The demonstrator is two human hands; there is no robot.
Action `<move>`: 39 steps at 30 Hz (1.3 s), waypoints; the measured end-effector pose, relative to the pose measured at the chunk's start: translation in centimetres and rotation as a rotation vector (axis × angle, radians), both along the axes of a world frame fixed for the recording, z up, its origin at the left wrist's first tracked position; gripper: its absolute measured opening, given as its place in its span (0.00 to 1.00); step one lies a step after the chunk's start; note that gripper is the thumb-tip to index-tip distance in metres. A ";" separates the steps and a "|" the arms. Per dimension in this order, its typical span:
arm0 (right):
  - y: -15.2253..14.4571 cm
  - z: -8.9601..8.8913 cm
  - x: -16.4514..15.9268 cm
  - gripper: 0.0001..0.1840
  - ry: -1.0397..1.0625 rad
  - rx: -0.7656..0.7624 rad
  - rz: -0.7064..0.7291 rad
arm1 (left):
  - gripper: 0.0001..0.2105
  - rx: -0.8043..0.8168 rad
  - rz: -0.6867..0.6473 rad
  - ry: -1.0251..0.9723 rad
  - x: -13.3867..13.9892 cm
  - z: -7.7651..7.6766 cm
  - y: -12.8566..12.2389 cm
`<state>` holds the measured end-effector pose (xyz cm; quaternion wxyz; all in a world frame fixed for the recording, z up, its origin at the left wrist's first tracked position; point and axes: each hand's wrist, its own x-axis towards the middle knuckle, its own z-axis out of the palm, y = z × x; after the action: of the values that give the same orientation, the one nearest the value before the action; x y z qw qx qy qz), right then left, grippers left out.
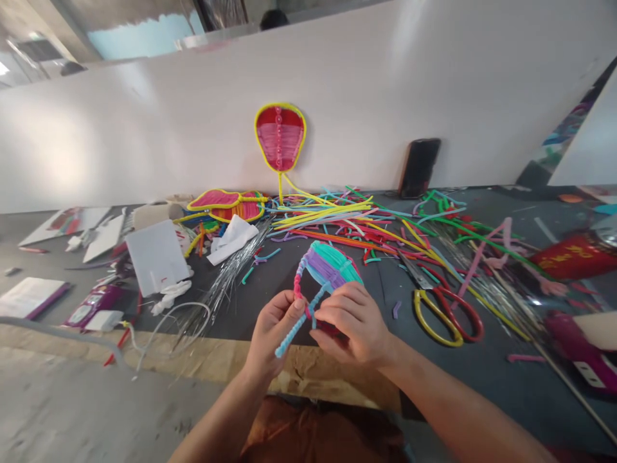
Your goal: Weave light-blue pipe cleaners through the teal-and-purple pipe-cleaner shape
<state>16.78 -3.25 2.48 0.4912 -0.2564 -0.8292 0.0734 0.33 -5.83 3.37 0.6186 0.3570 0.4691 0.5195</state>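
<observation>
Both hands work on a fan-like pipe cleaner piece (331, 267) with purple, teal and light blue bands, a pink and lilac rim and a twisted light blue stem. My left hand (276, 321) pinches the pink rim and the stem between thumb and fingers. On the other side, my right hand (354, 321) has its fingers closed around the lower part of the piece, near where the stem crosses. Its fingertips hide part of the join. Beyond the hands, a finished-looking pink and red pipe cleaner fan (280, 138) with a yellow border stands against the white board.
Loose pipe cleaners (332, 215) lie heaped across the dark table. Scissors (441, 308) with yellow and red handles rest to the right. A phone (419, 168) leans on the white board (193, 116). Silver wires (226, 283), a white card (158, 260) and a cable (166, 350) lie left.
</observation>
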 end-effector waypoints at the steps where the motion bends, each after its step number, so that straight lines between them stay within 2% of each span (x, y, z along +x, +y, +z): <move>1: 0.0 0.0 0.0 0.07 -0.001 -0.004 0.000 | 0.10 0.007 -0.006 0.023 -0.1 -0.1 0.0; 5: 0.1 -0.2 -0.2 0.06 -0.011 -0.013 0.003 | 0.09 0.030 -0.027 0.071 -0.6 -0.5 -0.1; 13: 0.1 -0.4 -0.2 0.09 -0.004 -0.023 0.006 | 0.10 -0.053 -0.140 -0.055 -1.6 -0.5 -0.1; 18: 0.3 -0.5 -0.1 0.11 -0.006 0.042 0.013 | 0.11 0.056 -0.068 0.054 -1.7 -0.6 -0.5; 23: 0.5 -0.8 -0.2 0.12 0.029 0.029 -0.016 | 0.09 0.156 -0.001 0.195 -1.4 -0.8 -0.7; 30: 0.4 -1.1 0.1 0.14 -0.031 0.086 0.035 | 0.09 0.199 0.066 0.169 -0.9 -1.6 -0.7; 39: 0.4 -0.8 -0.1 0.10 -0.110 0.159 0.053 | 0.09 0.244 0.139 0.164 -0.5 -1.8 -0.7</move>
<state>16.65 -2.81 1.63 0.4614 -0.1983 -0.8647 0.0062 -0.14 -6.53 1.56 0.4931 0.4372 0.4750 0.5832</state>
